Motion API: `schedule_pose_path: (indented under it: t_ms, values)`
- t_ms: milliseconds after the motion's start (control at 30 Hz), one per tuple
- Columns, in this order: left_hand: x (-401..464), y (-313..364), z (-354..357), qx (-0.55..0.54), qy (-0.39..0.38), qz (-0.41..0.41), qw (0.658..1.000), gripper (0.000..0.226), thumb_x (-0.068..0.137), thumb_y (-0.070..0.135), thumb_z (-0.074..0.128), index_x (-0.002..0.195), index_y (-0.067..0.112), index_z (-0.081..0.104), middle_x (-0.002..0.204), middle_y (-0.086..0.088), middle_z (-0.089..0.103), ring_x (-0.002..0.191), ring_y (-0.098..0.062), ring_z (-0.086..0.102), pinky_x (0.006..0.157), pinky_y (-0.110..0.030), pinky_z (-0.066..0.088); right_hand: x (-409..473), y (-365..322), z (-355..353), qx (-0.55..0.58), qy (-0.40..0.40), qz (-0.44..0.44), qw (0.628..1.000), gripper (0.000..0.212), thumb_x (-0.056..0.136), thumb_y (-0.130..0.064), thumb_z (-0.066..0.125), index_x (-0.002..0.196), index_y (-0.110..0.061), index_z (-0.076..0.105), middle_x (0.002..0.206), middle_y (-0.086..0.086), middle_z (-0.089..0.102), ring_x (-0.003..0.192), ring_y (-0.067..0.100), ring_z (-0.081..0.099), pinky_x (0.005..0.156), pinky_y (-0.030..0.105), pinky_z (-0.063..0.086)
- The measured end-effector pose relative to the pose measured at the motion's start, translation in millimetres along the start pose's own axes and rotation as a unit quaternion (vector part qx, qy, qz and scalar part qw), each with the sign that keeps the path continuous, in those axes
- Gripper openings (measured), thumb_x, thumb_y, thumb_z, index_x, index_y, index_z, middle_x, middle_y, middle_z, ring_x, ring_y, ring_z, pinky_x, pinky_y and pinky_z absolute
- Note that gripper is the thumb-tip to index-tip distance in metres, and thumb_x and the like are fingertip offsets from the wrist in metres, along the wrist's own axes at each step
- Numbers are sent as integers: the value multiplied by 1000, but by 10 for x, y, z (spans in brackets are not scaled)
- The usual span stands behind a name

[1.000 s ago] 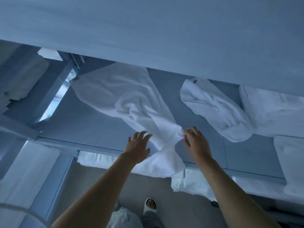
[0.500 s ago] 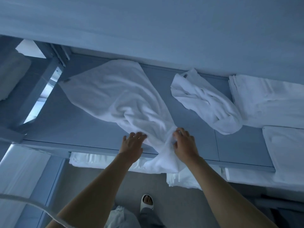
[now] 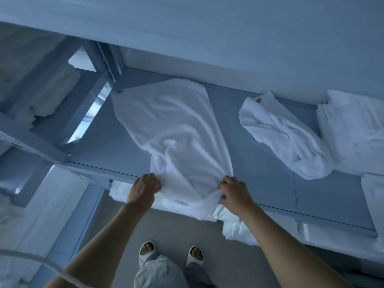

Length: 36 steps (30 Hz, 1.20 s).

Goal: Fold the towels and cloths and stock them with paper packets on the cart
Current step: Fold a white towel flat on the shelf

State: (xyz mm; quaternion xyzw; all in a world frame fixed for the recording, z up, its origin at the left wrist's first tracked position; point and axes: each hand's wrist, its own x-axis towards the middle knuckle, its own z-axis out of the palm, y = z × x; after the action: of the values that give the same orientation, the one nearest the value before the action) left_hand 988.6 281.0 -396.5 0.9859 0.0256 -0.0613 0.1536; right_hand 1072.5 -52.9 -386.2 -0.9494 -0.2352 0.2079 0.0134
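Towel [image 3: 176,129], white and rumpled, lies spread on the grey shelf [image 3: 259,142] of the cart, its far corner reaching toward the back left post and its near end gathered and hanging over the shelf's front edge. Both hands grasp that near end: the left hand [image 3: 144,189] has its fingers curled into the cloth at the left side of the gathered part, and the right hand [image 3: 235,193] pinches a bunch of cloth at the right side, right at the front edge. Between the 2 hands the fabric sags in soft folds. To the right on the same shelf lies a second towel [image 3: 284,138], crumpled into a long lump, well apart from the first. Just beyond it, at the right edge, sits a folded stack [image 3: 353,125] of white linen, with another folded piece [image 3: 374,196] nearer the front. Below the shelf's front edge, more white linen [image 3: 234,227] shows on a lower level, partly hidden by the hanging cloth and the right forearm. At far left, rolled or bundled white items [image 3: 54,94] sit in a side compartment, too dim to make out. On the floor below, 2 feet in white slippers [image 3: 147,251] stand side by side, with pale trouser legs above them.
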Motion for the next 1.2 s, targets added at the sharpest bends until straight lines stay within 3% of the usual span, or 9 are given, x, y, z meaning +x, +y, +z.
schedule_pose_path:
  t_ms: [167, 300, 400, 500, 600, 767, 967, 1100, 1200]
  values:
    - [-224, -481, -191, 33, 33, -74, 996, 21, 81, -7, 73, 83, 13, 69, 90, -6, 64, 88, -33, 64, 77, -46, 49, -125, -27, 101, -51, 2, 60, 997, 30, 88, -18, 59, 118, -23, 59, 124, -3, 49, 123, 22, 47, 93, 39, 41]
    - [-271, -630, -277, 36, 38, -115, 992, 11, 87, 2, 70, 87, 13, 69, 97, -7, 68, 92, -34, 65, 80, -46, 49, -33, -147, 37, 18, 9, 108, 994, 40, 81, 2, 55, 112, -23, 61, 123, -4, 46, 118, 22, 50, 88, 37, 41]
    - [-204, -501, -250, -3, 32, -97, 995, 23, 90, 15, 72, 113, 15, 71, 120, -4, 66, 110, -30, 64, 91, -46, 51, 157, -341, -84, 69, 48, 70, 994, 51, 78, 5, 54, 122, -21, 60, 131, -3, 46, 121, 23, 52, 90, 36, 40]
    - [-38, -291, -223, -35, -12, -49, 998, 54, 92, 25, 72, 143, 20, 54, 148, -2, 51, 133, -28, 51, 106, -46, 46, 373, -495, -210, 102, 71, 19, 992, 58, 85, -3, 58, 141, -16, 51, 153, 3, 36, 136, 27, 43, 102, 39, 41]
    - [131, -141, -171, -40, -60, -38, 997, 74, 95, 34, 69, 158, 25, 31, 165, -5, 28, 150, -29, 30, 118, -47, 36, 597, -517, -276, 122, 38, -3, 992, 61, 92, -12, 60, 149, -13, 40, 166, 9, 19, 151, 29, 23, 115, 42, 36]
    - [170, -142, -25, 8, -90, -55, 994, 73, 97, 48, 63, 159, 32, 30, 170, 0, 16, 156, -25, 17, 121, -45, 30, 705, -310, -208, 96, -32, 32, 994, 70, 99, -30, 63, 159, -20, 29, 171, 7, 8, 159, 29, 4, 118, 48, 34]
    - [296, -139, -24, -24, -30, -85, 996, 53, 98, 48, 59, 147, 30, 50, 157, 0, 41, 144, -26, 36, 113, -44, 37, 469, -253, -68, 58, -13, 84, 995, 66, 95, -50, 61, 152, -33, 32, 163, -1, 17, 149, 29, 22, 104, 55, 45]
    - [391, -114, 15, -1, -53, -100, 994, 74, 97, 54, 59, 160, 32, 28, 169, -4, 19, 155, -31, 17, 121, -51, 27, 221, -211, 90, 62, 8, 107, 992, 57, 90, -57, 62, 137, -34, 40, 144, -3, 29, 130, 29, 35, 89, 52, 54]
    - [396, -53, 111, -4, -90, -89, 992, 77, 97, 62, 53, 162, 40, 19, 173, -1, 2, 159, -29, 2, 124, -54, 16, 84, -190, 203, 72, 17, 128, 989, 51, 89, -62, 61, 124, -30, 45, 130, -2, 36, 119, 28, 40, 79, 46, 56]
